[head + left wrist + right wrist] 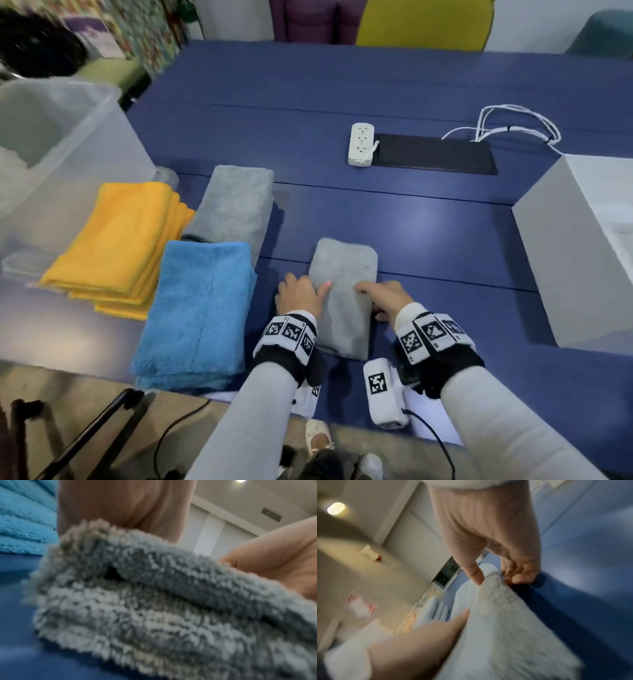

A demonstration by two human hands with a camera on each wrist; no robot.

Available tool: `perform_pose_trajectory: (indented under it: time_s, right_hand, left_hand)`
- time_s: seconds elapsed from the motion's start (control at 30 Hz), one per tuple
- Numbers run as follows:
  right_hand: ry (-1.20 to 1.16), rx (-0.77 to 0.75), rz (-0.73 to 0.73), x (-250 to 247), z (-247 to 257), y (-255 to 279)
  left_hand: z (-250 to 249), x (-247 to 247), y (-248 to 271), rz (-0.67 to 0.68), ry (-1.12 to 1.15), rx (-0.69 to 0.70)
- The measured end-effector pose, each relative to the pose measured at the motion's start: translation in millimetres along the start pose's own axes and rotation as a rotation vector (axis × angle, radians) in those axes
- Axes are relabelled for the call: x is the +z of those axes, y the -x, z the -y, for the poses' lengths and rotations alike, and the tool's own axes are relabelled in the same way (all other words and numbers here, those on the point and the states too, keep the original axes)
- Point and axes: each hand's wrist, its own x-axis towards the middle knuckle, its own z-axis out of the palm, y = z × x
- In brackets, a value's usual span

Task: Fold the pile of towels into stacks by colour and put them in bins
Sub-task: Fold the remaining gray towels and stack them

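Observation:
A small folded grey towel (344, 294) lies on the blue table near the front edge. My left hand (308, 291) grips its left edge, with the thumb lying on top. My right hand (373, 296) pinches the right edge (494, 582), fingers curled beside and under it. The left wrist view shows the towel's thick folded layers (154, 608) up close. To the left lie three folded stacks: yellow towels (116, 243), a grey towel stack (233, 205) and blue towels (198, 315).
A translucent bin (68, 154) stands at the left and a white bin (568, 253) at the right. A white power strip (361, 144), a black pad (435, 154) and white cables (513, 123) lie mid-table. Chairs stand behind the far edge.

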Motion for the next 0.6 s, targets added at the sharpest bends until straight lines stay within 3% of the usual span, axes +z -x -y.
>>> perform_pose_trajectory:
  time_s: [0.07,0.17,0.33,0.47,0.6]
  right_hand:
    - [-0.097,0.032,0.100,-1,3,3]
    - [-0.284,-0.099,0.156,0,14,10]
    - [-0.265,-0.375,0.144,5,56,23]
    - [-0.300,-0.520,0.238,28,113,37]
    - [-0.291,-0.568,0.296,61,163,34]
  left_hand:
    - [3,-1,6,0.000,0.081,0.014]
    - [9,-14,11,0.031,0.446,-0.001]
    - [12,-80,4,-0.170,0.819,0.145]
    - [30,-153,-20,-0.229,0.781,0.235]
    - [66,-202,-50,-0.199,0.720,0.279]
